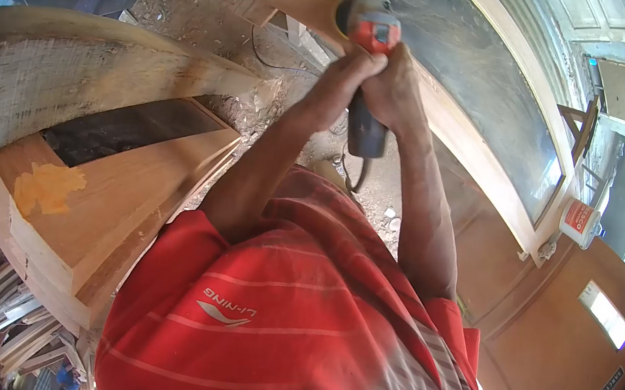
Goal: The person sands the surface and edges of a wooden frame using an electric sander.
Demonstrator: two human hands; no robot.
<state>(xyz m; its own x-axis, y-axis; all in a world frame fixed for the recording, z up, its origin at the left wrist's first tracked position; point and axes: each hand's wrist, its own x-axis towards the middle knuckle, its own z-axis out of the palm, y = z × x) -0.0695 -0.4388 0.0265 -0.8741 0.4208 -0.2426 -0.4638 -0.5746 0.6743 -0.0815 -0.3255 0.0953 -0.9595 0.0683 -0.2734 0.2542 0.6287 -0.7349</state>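
A red and black power tool [367,119] with a round disc at its head is held in both hands at the top middle. My left hand [348,73] is closed around its front part, near the red housing. Against it, my right hand [394,83] wraps the tool body just behind the head. The disc meets or hovers over the wooden edge of a framed panel [456,64] with a dark, dusty surface; which of the two I cannot tell. A black cord hangs from the tool's rear end.
A thick wooden beam [67,76] and a wooden piece with a dark inset [131,132] lie at the left. Wood scraps [18,330] are heaped at the lower left. At the right are a labelled can [580,222] and brown panels [531,334]. Debris covers the ground.
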